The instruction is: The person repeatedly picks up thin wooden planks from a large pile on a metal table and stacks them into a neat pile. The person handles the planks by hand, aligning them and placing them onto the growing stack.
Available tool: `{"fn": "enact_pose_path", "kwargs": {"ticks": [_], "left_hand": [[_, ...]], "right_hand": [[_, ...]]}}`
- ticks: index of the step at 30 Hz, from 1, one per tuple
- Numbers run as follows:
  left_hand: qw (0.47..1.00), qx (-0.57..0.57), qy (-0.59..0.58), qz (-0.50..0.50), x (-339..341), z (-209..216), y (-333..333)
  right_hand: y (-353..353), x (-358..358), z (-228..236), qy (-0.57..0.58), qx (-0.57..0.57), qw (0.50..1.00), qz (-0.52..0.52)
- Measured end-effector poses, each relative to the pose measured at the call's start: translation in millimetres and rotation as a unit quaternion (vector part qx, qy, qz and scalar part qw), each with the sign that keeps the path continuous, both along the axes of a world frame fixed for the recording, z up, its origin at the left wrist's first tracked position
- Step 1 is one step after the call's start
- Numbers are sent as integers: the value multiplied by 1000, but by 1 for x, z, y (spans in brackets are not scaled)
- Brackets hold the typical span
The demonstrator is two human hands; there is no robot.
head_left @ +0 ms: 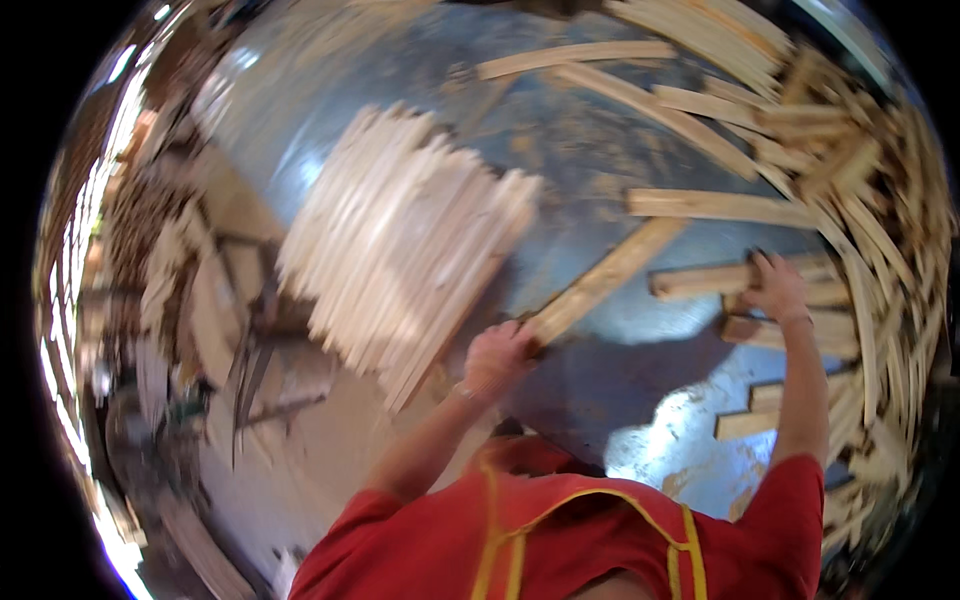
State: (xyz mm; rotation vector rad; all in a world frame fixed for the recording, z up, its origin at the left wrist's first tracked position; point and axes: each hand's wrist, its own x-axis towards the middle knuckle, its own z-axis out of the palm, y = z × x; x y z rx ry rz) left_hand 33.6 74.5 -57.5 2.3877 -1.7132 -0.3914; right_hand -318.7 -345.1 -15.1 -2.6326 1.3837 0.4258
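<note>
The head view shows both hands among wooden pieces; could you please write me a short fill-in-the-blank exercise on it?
The left hand grips a board made of ____.
The right hand touches another board, to the ____ of the first.
The stack of strips lies to the ____ of the loose pile.
The shirt is ____ with yellow trim.

Missing words: wood; right; left; red.

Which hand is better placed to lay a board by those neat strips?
The left hand, probably: it grips the end of a slanting board, close to the neat strips. The right hand is farther away, at another board.
</note>
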Motion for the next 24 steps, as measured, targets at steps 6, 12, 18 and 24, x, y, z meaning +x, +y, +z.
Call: {"fn": "enact_pose_path", "kwargs": {"ticks": [6,12,18,24], "left_hand": [[690,101,685,211,2,20,37],[970,62,235,24,8,53,83],[984,-129,-89,85,73,22,153],[995,-76,12,65,86,36,133]], "right_hand": [[52,-44,1,138,60,986,69],[121,-19,8,101,72,979,162],[199,59,-10,-310,290,883,-200],[259,166,-121,-440,360,749,-341]]}}
